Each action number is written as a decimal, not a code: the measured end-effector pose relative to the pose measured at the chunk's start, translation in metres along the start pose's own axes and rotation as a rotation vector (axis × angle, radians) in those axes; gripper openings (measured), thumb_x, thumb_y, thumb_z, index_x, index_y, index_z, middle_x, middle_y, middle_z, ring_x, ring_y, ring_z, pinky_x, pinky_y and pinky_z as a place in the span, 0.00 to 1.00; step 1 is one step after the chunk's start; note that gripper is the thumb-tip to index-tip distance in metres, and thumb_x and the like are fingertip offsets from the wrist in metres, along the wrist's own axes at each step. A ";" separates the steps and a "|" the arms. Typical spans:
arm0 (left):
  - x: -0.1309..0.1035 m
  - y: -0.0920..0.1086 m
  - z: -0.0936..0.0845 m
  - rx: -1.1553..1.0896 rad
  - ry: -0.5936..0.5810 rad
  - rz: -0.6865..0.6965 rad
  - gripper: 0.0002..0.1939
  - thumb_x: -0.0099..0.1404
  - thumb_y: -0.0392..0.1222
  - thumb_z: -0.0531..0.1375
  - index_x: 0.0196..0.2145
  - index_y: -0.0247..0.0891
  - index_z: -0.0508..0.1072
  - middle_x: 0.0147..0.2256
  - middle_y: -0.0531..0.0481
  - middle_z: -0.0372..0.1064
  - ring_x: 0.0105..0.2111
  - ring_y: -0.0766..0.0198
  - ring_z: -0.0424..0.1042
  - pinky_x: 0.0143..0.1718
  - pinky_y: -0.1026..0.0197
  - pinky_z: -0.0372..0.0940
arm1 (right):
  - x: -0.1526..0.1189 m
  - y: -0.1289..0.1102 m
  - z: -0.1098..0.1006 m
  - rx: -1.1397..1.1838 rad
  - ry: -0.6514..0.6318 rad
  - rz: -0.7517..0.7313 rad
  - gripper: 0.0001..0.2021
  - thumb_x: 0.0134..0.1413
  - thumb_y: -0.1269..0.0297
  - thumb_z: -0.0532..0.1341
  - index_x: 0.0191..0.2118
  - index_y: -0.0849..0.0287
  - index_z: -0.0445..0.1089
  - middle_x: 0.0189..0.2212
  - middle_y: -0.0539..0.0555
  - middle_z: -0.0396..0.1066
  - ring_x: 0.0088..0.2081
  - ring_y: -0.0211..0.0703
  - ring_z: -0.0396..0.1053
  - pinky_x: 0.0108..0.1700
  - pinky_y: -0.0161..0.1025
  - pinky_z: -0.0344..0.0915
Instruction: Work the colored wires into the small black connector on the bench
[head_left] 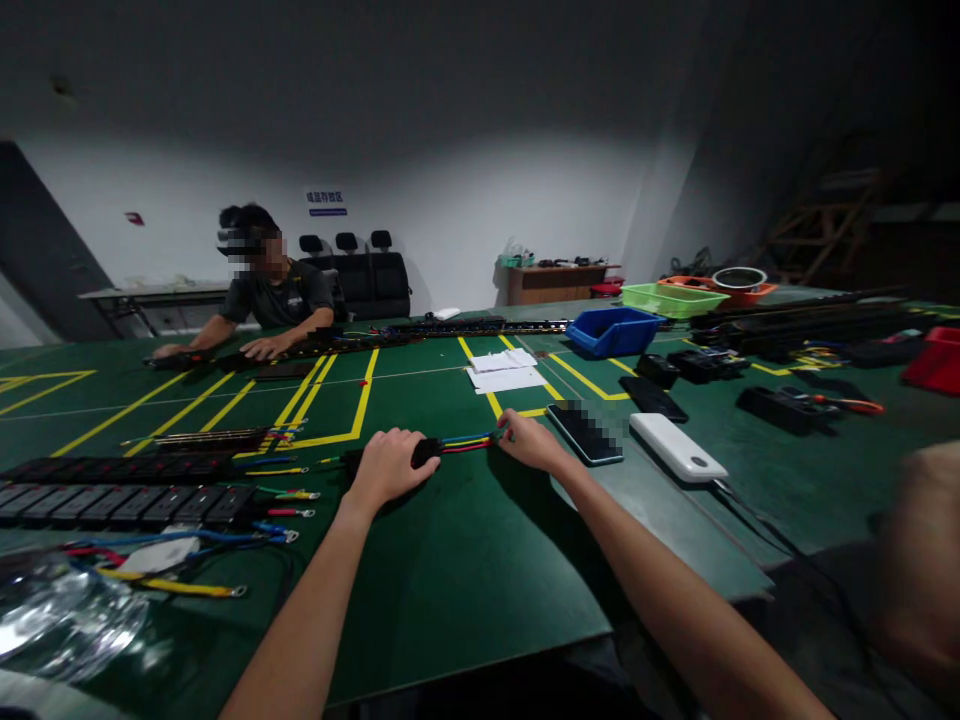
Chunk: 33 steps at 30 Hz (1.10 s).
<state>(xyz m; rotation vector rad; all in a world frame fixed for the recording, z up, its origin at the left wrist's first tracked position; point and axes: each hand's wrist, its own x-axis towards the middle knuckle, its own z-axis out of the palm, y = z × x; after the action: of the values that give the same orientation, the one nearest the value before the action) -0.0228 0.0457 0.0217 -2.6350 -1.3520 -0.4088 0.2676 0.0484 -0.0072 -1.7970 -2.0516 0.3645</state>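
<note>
My left hand (390, 465) is closed over the end of a black strip (429, 450) on the green table. Most of that strip is hidden beneath the hand. Blue, yellow and red wires (466, 442) run out of its right end. At their far ends, the fingers of my right hand (526, 438) are pinched together on the wires. To the left lie black segmented strips (127, 505), with coloured leads ending in ring terminals (291, 537).
A phone (589, 432) and a white power bank (677, 447) with a cable lie to the right. White papers (506, 372) and a blue bin (613, 332) are farther back. Clear plastic (67, 615) is at front left. A co-worker (274, 290) sits across the table.
</note>
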 end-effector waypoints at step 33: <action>0.001 0.005 -0.001 0.044 -0.026 -0.023 0.25 0.69 0.61 0.52 0.46 0.38 0.75 0.40 0.42 0.76 0.39 0.53 0.72 0.40 0.52 0.63 | -0.009 -0.008 -0.002 -0.227 -0.108 -0.113 0.14 0.73 0.61 0.46 0.51 0.56 0.65 0.49 0.58 0.71 0.41 0.45 0.72 0.37 0.37 0.57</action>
<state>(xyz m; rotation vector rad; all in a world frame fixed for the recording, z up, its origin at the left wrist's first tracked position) -0.0186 0.0433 0.0232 -2.6008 -1.3840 -0.3446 0.2623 0.0380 -0.0031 -1.8122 -2.3398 0.2066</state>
